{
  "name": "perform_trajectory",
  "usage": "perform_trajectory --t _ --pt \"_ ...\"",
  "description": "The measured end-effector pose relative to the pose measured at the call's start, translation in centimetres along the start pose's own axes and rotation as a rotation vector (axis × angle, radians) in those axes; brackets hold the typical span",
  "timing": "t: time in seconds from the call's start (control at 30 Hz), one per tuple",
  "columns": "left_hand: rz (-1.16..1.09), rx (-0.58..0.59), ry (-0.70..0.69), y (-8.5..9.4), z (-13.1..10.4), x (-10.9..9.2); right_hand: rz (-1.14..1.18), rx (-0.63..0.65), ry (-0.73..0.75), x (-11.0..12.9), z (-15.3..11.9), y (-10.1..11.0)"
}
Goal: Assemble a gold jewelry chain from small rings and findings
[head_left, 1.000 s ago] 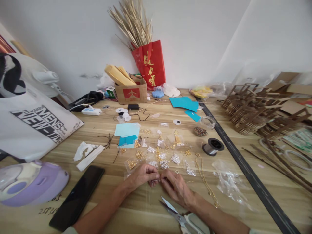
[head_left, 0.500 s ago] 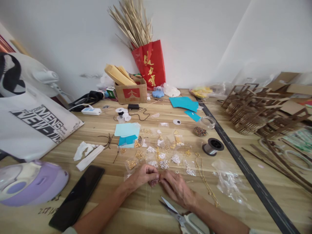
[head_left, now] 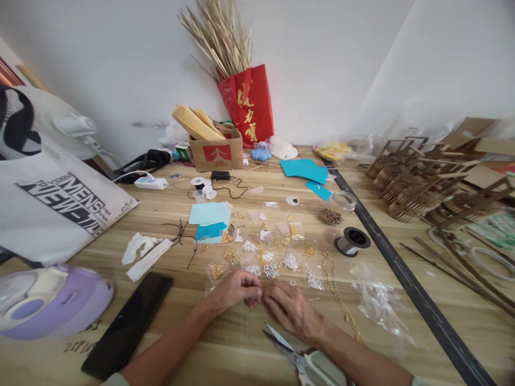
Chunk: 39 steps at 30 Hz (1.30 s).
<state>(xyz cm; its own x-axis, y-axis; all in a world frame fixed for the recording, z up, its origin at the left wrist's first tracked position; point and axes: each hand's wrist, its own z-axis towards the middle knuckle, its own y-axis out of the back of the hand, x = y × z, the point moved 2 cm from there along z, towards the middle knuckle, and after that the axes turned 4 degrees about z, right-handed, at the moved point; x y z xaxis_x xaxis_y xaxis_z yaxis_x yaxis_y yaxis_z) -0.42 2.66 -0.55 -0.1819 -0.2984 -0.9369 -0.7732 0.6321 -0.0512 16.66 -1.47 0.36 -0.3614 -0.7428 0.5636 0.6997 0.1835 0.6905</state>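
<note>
My left hand (head_left: 239, 292) is pinched closed around something small and dark reddish, mostly hidden by the fingers. Close against it, my right hand (head_left: 292, 311) has its fingertips bent together at the same spot; what they grip is too small to name. A thin clear thread seems to run down from the left fingers. Just beyond the hands lie small heaps of silver beads (head_left: 271, 269) and gold findings (head_left: 218, 271) on little plastic bags. Scissors (head_left: 295, 359) with pale handles lie partly under my right forearm. A gold chain (head_left: 338, 295) stretches out to the right.
At the left are a black phone (head_left: 126, 324) and a purple-and-white appliance (head_left: 56, 300). A wire spool (head_left: 352, 242), a clear plastic bag (head_left: 378, 295) and brown woven baskets (head_left: 418, 182) are on the right. Blue cards (head_left: 211, 231) and a cardboard box (head_left: 216, 153) stand farther back.
</note>
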Motion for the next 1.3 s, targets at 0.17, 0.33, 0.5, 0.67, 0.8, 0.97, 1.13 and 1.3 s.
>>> perform_trajectory --t 0.17,0.33,0.5,0.67,0.8,0.97,1.13,1.3 --pt "-0.008 0.005 0.004 0.0 -0.1 -0.2 0.020 -0.022 0.027 0.1 0.1 0.1" --pt "-0.010 0.005 0.020 0.0 -0.2 -0.4 -0.022 -0.034 0.067 0.2 0.2 0.2" --pt "0.000 0.011 0.024 0.0 -0.2 -0.4 -0.036 -0.036 0.079 0.3 0.2 0.3" --pt "-0.001 0.014 0.023 0.0 -0.2 -0.4 -0.036 -0.028 0.057 0.0 0.0 0.1" --pt "-0.005 0.012 0.020 -0.1 -0.2 -0.2 -0.037 -0.020 0.043 0.0 -0.1 0.1" --pt "0.010 0.002 -0.013 0.0 0.0 0.4 -0.014 -0.019 0.020 0.0 -0.1 0.1" --pt "0.044 -0.016 -0.036 0.0 0.1 0.3 0.088 -0.074 -0.066 -0.4 -0.3 -0.2" --pt "0.074 -0.059 -0.057 0.0 0.1 -0.1 0.121 -0.133 -0.132 -0.7 -0.3 -0.2"
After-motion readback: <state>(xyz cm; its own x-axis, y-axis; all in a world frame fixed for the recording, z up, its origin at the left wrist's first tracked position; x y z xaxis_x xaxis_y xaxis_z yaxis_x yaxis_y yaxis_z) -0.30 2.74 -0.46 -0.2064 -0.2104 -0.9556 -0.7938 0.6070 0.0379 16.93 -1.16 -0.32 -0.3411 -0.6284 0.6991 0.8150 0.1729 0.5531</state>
